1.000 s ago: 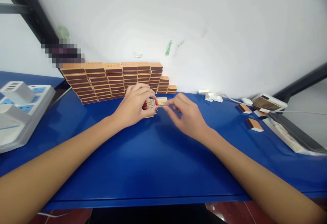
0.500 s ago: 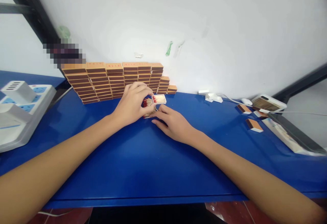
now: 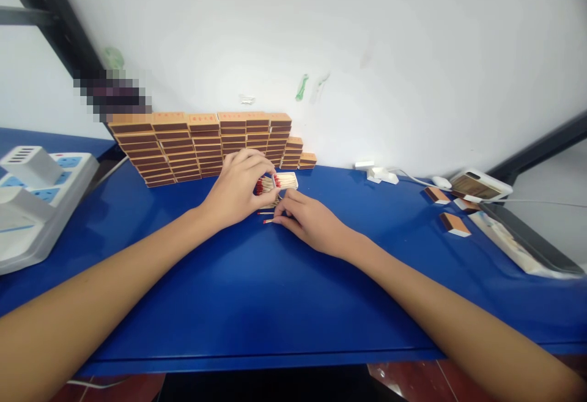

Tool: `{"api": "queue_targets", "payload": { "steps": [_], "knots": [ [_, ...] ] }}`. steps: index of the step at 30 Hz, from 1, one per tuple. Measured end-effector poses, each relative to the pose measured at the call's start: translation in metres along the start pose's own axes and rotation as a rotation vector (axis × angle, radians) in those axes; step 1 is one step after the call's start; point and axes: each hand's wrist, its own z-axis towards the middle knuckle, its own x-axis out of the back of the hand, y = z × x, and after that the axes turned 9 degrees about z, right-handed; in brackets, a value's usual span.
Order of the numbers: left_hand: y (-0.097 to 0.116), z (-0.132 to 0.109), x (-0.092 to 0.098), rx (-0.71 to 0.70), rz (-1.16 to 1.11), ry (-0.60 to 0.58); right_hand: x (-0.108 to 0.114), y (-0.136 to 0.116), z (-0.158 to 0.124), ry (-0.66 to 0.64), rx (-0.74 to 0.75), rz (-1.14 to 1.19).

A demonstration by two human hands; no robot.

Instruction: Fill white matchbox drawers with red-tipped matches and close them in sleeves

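Observation:
My left hand [image 3: 241, 185] is closed on the near end of a white matchbox tray [image 3: 296, 177], which is filled with red-tipped matches. Beside and partly under that hand lies a loose pile of matches [image 3: 265, 186]. My right hand [image 3: 309, 218] is just right of the pile, thumb and forefinger pinched on a match [image 3: 268, 221] whose red head points left. One more match [image 3: 265, 213] lies just above it, at the pile's near side. Behind my left hand stands a wall of stacked matchboxes [image 3: 177, 145], partly hidden by the fingers.
A power strip [image 3: 73, 191] with white plugs is at the left. Small white pieces [image 3: 383, 175] lie by the wall. Two matchboxes [image 3: 455, 224] [image 3: 436, 195], a phone-like white object [image 3: 486, 185] and a dark flat item [image 3: 534, 240] are at the right. A white cable [image 3: 413, 177] runs along the back.
My right thumb and forefinger have drawn together and come slightly away from the pile, with a match now showing between them. My left hand and the tray stay nearly in place.

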Motion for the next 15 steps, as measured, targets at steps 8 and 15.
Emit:
{"api": "queue_targets", "payload": {
  "steps": [8, 15],
  "knots": [
    [0.008, -0.001, 0.001, -0.024, -0.024, -0.026, 0.028, 0.001, -0.013, 0.186, 0.024, -0.046],
    [0.015, -0.003, 0.002, -0.059, -0.048, -0.02, 0.034, 0.01, -0.013, 0.292, -0.002, -0.132]
  ]
}}
